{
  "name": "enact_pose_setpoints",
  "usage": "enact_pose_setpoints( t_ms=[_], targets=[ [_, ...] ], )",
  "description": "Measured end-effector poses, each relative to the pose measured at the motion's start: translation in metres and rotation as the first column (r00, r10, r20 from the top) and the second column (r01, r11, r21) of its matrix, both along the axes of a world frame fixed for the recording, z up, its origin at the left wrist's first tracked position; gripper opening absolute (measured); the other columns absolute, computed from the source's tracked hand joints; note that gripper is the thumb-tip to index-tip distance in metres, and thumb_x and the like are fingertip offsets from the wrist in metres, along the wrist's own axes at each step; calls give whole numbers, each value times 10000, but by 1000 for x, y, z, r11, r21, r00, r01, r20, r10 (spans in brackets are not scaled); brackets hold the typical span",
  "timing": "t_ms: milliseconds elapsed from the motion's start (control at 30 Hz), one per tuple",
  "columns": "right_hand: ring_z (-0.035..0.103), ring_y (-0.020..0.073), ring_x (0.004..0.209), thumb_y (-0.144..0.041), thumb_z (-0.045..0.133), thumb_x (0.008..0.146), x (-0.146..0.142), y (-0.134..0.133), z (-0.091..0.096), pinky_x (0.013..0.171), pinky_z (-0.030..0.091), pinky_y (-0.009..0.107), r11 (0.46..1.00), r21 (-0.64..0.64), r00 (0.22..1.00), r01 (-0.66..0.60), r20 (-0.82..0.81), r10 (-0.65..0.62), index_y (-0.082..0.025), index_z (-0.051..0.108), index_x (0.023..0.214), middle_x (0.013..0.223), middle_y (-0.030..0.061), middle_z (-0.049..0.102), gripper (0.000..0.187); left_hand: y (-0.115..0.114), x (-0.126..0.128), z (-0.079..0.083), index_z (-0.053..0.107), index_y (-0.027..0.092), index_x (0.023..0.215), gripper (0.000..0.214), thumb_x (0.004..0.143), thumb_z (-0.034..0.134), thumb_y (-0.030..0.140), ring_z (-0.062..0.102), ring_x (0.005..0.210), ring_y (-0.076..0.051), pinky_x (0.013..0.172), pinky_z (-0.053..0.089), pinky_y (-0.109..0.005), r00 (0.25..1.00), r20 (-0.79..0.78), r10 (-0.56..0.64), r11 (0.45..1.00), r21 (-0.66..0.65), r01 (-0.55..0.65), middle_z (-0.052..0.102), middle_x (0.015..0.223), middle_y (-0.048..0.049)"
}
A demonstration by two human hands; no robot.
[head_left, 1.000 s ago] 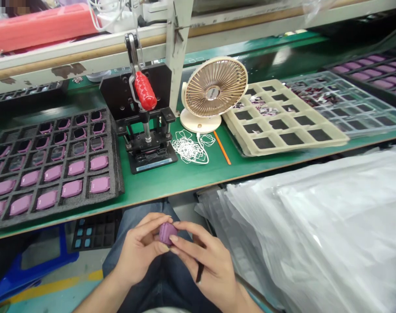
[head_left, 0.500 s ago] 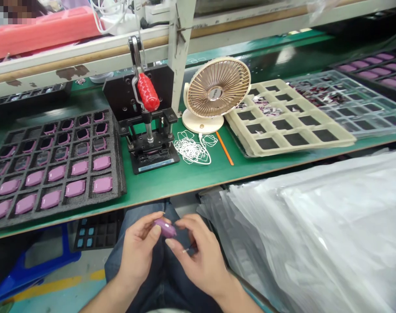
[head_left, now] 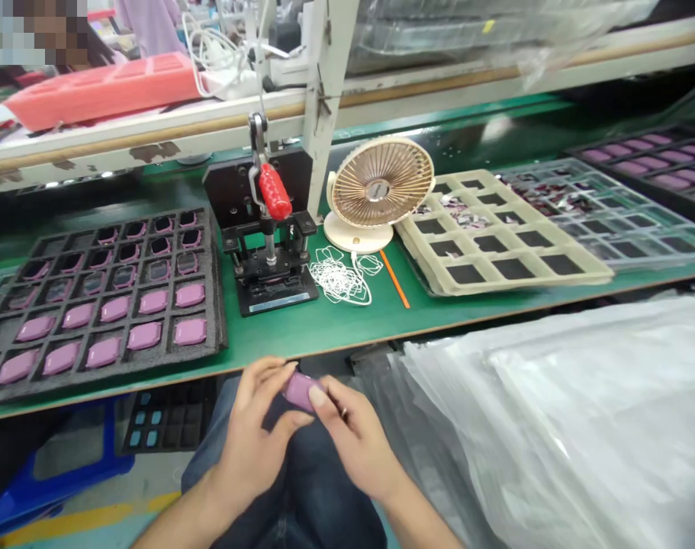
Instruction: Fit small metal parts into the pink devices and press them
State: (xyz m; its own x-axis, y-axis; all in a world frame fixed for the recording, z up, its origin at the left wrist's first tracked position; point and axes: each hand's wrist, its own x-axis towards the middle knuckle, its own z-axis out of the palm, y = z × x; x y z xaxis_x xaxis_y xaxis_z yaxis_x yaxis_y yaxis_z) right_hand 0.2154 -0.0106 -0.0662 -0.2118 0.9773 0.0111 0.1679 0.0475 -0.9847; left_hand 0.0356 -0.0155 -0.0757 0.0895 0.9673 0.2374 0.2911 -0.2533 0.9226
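Over my lap, just below the bench edge, both hands pinch one small purple case [head_left: 298, 390]. My left hand [head_left: 254, 436] grips it from the left with thumb and fingers closed round it. My right hand [head_left: 355, 442] holds its right side with thumb on top, and something small and thin shows between its fingers. A black foam tray [head_left: 213, 282] on the green bench at the left holds several more purple cases [head_left: 190, 331] in its pockets. A hand press with a red handle [head_left: 275, 191] stands behind my hands.
A small beige fan [head_left: 381, 183], a tangle of white loops [head_left: 339, 278] and an orange pencil [head_left: 393, 278] lie mid-bench. A cream compartment tray [head_left: 587, 273] and clear trays sit to the right. Stacked clear plastic bags [head_left: 570, 412] fill the lower right. A blue crate [head_left: 66, 476] is on the floor.
My hands have risen toward the bench edge with the purple case, and the case has been turned between the fingers. The camera view has tipped upward.
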Motion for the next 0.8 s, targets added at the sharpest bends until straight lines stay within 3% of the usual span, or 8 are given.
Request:
enact_pose_setpoints(
  t_ms=[67, 167, 267, 367, 433, 500, 633, 800],
  targets=[
    [356, 117, 612, -561, 502, 1075, 1, 9, 3, 580, 313, 266, 990, -135, 992, -45, -120, 29, -221, 430, 729, 676, -51, 399, 491, 6, -6, 6, 674, 284, 1426, 519, 936, 767, 142, 661, 1318, -293, 1087, 594, -457, 968, -248, -42, 947, 300, 118, 670, 1418, -141],
    [310, 111, 551, -639, 509, 1045, 4, 24, 14, 531, 293, 266, 963, -231, 978, -138, -186, 96, -225, 435, 694, 603, -66, 349, 548, 17, -13, 14, 610, 197, 1472, 581, 930, 713, 14, 700, 1245, -264, 1063, 616, -430, 926, -376, -33, 816, 524, 242, 736, 1279, -144],
    [501, 146, 598, -596, 524, 1054, 7, 53, 41, 591, 417, 279, 996, -25, 996, 85, 9, -85, -199, 629, 706, 613, -19, 524, 538, 40, -14, 22, 635, 167, 1402, 472, 954, 692, 29, 739, 1154, -237, 1025, 633, -403, 937, -347, 52, 806, 569, 166, 777, 1206, -123],
    [705, 216, 863, -494, 617, 1035, 6, 98, 84, 750, 561, 330, 808, 433, 895, 399, 8, -446, -222, 793, 1089, 1011, 61, 774, 328, 76, -7, 24, 697, 202, 1268, 290, 998, 663, 100, 752, 1122, -228, 1028, 625, -423, 914, -378, 146, 836, 542, 91, 809, 1172, -77],
    [743, 235, 997, -438, 645, 1024, 0, 130, 111, 788, 619, 355, 679, 638, 896, 363, -39, -443, -271, 687, 1394, 1343, 73, 727, 409, 101, -1, 21, 727, 208, 1200, 221, 994, 682, 142, 751, 1130, -264, 1039, 613, -482, 893, -406, 191, 841, 537, 64, 821, 1167, -74],
    [738, 232, 1141, -359, 612, 1041, -7, 154, 129, 855, 648, 349, 599, 783, 945, 166, 47, -323, -307, 594, 1506, 1516, 43, 630, 469, 119, 3, 14, 747, 198, 1165, 199, 976, 706, 153, 756, 1121, -302, 1027, 610, -531, 882, -413, 226, 844, 535, 34, 826, 1165, -90],
    [661, 189, 1341, -215, 487, 1088, -22, 174, 140, 1036, 595, 283, 446, 891, 938, -85, 223, -266, -300, 648, 1434, 1516, 1, 641, 391, 133, 2, 3, 758, 210, 1159, 200, 979, 694, 152, 782, 1077, -289, 1006, 629, -511, 875, -409, 261, 853, 521, -11, 827, 1175, -91],
    [658, 229, 1344, -262, 419, 1123, -33, 183, 168, 1061, 580, 342, 384, 916, 890, 115, 77, -450, -282, 592, 1486, 1390, 58, 708, 402, 132, -7, 0, 757, 244, 1158, 177, 1003, 676, 216, 798, 1056, -244, 1034, 630, -449, 878, -415, 239, 871, 491, -5, 839, 1132, -49]
  ],
)
